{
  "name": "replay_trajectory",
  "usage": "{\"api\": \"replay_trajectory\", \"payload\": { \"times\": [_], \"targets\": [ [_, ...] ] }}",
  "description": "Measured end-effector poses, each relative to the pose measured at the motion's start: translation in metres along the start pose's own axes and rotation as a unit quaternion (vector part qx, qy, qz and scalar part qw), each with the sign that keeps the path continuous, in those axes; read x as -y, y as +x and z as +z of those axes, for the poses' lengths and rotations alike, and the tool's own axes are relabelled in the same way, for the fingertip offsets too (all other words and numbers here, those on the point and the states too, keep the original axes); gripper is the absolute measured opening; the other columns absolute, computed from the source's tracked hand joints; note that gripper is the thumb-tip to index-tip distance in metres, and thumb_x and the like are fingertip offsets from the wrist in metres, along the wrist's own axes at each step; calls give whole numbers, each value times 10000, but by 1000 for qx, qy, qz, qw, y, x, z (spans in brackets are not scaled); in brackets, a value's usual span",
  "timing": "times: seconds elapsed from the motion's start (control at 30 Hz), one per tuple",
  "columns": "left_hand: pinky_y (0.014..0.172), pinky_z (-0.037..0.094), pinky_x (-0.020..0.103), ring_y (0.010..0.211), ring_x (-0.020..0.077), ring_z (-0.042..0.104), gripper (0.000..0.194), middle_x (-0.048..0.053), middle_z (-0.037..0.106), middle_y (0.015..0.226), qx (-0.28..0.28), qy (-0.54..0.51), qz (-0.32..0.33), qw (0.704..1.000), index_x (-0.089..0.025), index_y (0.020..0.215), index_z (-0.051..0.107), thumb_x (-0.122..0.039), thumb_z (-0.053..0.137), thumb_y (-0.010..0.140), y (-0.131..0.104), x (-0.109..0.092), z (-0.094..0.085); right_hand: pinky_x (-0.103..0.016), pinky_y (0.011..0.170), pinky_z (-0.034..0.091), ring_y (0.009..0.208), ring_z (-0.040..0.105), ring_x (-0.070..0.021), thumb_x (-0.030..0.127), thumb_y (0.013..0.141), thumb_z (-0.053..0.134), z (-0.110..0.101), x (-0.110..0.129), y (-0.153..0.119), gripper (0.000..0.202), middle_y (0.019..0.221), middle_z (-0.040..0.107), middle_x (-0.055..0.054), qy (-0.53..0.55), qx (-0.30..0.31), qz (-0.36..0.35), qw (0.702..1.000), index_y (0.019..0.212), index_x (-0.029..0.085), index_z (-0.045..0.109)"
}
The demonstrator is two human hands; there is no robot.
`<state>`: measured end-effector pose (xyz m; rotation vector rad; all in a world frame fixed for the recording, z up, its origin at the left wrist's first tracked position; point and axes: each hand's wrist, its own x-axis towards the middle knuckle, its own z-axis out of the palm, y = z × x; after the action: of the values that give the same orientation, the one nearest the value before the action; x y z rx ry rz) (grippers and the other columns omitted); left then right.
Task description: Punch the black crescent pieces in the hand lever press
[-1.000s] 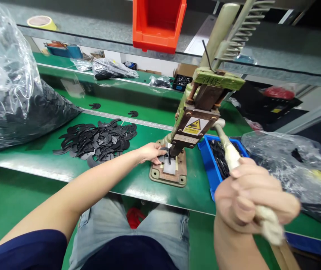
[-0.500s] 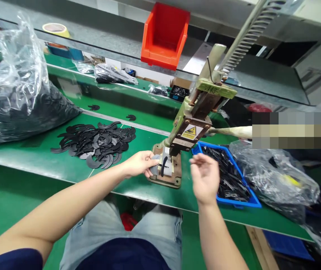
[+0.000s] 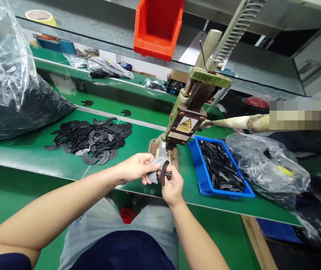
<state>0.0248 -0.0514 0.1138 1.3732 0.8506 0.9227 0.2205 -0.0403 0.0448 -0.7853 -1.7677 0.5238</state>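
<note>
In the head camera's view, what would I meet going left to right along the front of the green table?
Big plastic bag, pile of curved black pieces, left hand, right hand, blue bin, crumpled plastic bag.

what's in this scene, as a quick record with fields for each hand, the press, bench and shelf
left hand: left hand pinches a grey curved piece
right hand: right hand grips a dark curved strip beside it; whether joined, cannot tell
press: hand press with warning label; neither hand on its lever
bench left: loose pile of dark curved pieces, large clear plastic bag
bench right: blue bin of thin black parts
shelf: orange-red bin, tape roll
</note>
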Motion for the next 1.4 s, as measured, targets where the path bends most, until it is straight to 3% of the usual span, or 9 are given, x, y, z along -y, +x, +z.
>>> {"api": "replay_trajectory", "payload": {
  "times": [0.17, 0.27, 0.37, 0.43, 0.5, 0.77, 0.9, 1.1, 1.4],
  "targets": [
    [448, 492, 222, 504, 159, 670, 551, -15, 655, 586, -12, 67, 5, 998, -211, 831, 504, -688, 779, 816, 4, 5, -6, -338, 821, 559, 861, 682, -179, 300, 993, 605, -24, 9, 10, 123, 946, 737, -46, -69, 60, -59, 994, 1055, 236, 690],
    [512, 517, 264, 551, 145, 644, 452, -15, 665, 723, -79, 121, 49, 988, -214, 940, 530, -623, 719, 897, 1, 9, -5, -348, 822, 538, 851, 665, -180, 270, 1005, 577, -36, 12, 15, 123, 911, 732, -43, -112, 91, -89, 986, 1029, 238, 694],
    [698, 546, 313, 753, 155, 638, 339, 13, 639, 919, -170, 247, 177, 937, -215, 977, 594, -524, 722, 927, -6, 12, 1, -349, 782, 527, 814, 641, -177, 265, 1025, 543, -40, 12, 15, 145, 877, 714, -46, -144, 106, -107, 978, 984, 234, 679],
    [816, 528, 344, 900, 188, 618, 275, 31, 611, 951, -168, 328, 241, 898, -212, 891, 634, -466, 731, 932, -8, 14, 6, -353, 768, 526, 808, 632, -178, 262, 1030, 533, -39, 11, 13, 152, 872, 703, -51, -158, 112, -120, 974, 957, 230, 663],
    [844, 502, 351, 944, 202, 594, 274, 35, 589, 914, -143, 355, 261, 886, -209, 792, 631, -414, 703, 959, -8, 16, 11, -356, 769, 529, 808, 626, -177, 250, 1029, 528, -38, 11, 11, 150, 871, 697, -53, -170, 115, -136, 969, 946, 226, 650],
    [764, 470, 324, 865, 190, 557, 296, 22, 560, 891, -137, 297, 229, 917, -214, 789, 606, -433, 662, 979, -1, 26, 18, -335, 760, 545, 812, 640, -168, 226, 1013, 553, -49, 19, 5, 92, 896, 711, -58, -199, 110, -183, 957, 992, 213, 641],
    [816, 477, 336, 911, 199, 567, 267, 31, 567, 942, -129, 287, 224, 922, -214, 844, 637, -444, 655, 979, -3, 29, 21, -326, 764, 566, 817, 673, -169, 230, 1002, 578, -55, 21, 2, 77, 898, 733, -51, -205, 114, -187, 954, 1016, 224, 654],
    [882, 455, 368, 981, 226, 549, 327, 44, 548, 919, -125, 325, 247, 904, -205, 739, 621, -421, 641, 983, -5, 19, 23, -318, 747, 572, 811, 700, -171, 259, 987, 633, -56, 24, 5, 64, 911, 754, -52, -194, 85, -166, 963, 1033, 229, 666],
    [808, 446, 322, 884, 195, 539, 404, 28, 540, 866, -78, 262, 171, 946, -194, 671, 570, -477, 665, 943, 0, 10, 17, -345, 745, 557, 798, 680, -185, 193, 955, 630, -56, 33, 4, 112, 915, 750, -68, -166, 102, -190, 962, 1051, 229, 676]
  ]
}}
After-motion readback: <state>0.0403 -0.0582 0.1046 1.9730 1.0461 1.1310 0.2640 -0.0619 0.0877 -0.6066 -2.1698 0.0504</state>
